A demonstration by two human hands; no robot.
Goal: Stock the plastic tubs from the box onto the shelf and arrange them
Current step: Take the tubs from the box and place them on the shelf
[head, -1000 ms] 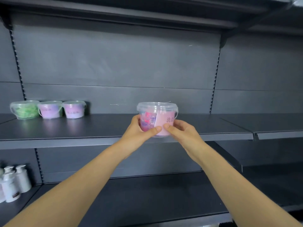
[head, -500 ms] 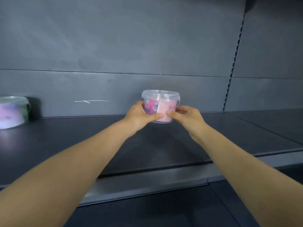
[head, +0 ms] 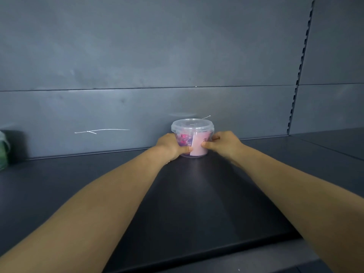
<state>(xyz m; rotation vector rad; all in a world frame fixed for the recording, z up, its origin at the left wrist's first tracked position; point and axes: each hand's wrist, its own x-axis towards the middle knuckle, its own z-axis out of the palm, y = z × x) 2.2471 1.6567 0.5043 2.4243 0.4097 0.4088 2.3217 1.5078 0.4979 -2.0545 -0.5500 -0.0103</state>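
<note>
The plastic tub point(head: 194, 129) has been carried further back and is now held low against the shelf point(head: 197, 194), close to the back panel point(head: 137, 66), just right of the frame's centre. Its sides are gripped by the left hand point(head: 171, 145) and the right hand point(head: 224, 143), thumbs pressed on the front. A green tub point(head: 3, 150) is cut off at the left edge.

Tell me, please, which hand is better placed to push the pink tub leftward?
Probably the right hand: it grips the pink tub from the right, behind a leftward push; the left hand grips the opposite side.
</note>
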